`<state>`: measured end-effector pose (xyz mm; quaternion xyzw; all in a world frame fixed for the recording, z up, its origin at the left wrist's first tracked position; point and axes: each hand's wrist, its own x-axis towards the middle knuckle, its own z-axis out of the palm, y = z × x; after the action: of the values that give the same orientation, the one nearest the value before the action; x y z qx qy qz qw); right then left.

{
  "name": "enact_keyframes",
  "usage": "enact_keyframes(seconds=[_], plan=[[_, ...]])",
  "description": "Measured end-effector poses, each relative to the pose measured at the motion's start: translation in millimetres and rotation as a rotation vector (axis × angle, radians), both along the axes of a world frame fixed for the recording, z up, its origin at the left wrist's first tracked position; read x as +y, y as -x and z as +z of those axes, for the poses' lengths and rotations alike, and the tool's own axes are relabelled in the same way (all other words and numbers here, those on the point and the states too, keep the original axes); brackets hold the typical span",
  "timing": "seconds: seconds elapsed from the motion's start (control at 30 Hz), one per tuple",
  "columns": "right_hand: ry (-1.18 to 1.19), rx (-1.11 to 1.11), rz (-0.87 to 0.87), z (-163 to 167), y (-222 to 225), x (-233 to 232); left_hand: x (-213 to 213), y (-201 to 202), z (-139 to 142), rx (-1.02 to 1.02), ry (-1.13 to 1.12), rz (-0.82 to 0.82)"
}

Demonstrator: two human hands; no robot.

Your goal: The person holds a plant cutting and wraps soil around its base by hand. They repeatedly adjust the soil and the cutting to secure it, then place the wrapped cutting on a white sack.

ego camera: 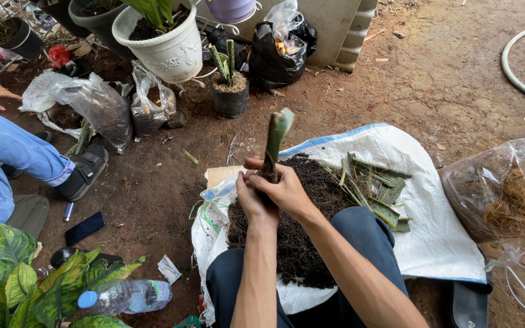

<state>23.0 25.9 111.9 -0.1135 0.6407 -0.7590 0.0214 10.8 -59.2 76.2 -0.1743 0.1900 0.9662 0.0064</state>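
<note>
Both my hands are cupped together over a heap of dark soil (302, 243) on a white sack (432, 237). My left hand (249, 197) and my right hand (287, 189) wrap around the base of an upright green leaf cutting (276, 140), with a clump of soil at its foot. The cutting's cut tip points up and away from me. A pile of more green leaf cuttings (375, 188) lies on the sack just right of the soil. My knees in dark trousers frame the sack's near edge.
A small black pot with planted cuttings (230, 91) and a white pot (168, 42) stand beyond. Plastic bags of soil (95, 106) lie at left, a bag of coconut fibre (505, 191) at right. Another person's leg in jeans (7, 152) is at left. A phone (84, 228) and water bottle (126, 296) lie on the dirt.
</note>
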Motion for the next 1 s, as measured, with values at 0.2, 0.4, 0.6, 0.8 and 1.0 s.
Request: enact_keyframes(seconds=[0.2, 0.4, 0.6, 0.8, 1.0], plan=[[0.042, 0.006, -0.025, -12.8, 3.4, -4.3, 4.0, 5.4, -24.4, 0.117, 0.042, 0.0], [0.041, 0.019, -0.098, -19.4, 2.3, -4.9, 11.3, -4.0, -11.8, 0.028, 0.138, -0.024], [0.023, 0.041, -0.136, -22.4, 3.5, -4.1, 14.8, -11.4, 9.5, 0.009, 0.161, -0.065], [0.01, 0.038, -0.248, -31.0, 2.8, -4.6, 18.4, -11.6, 7.9, 0.013, 0.194, -0.081], [0.064, -0.096, -0.153, -21.6, 2.3, -6.4, 10.9, -5.7, 0.2, 0.023, 0.197, -0.067]])
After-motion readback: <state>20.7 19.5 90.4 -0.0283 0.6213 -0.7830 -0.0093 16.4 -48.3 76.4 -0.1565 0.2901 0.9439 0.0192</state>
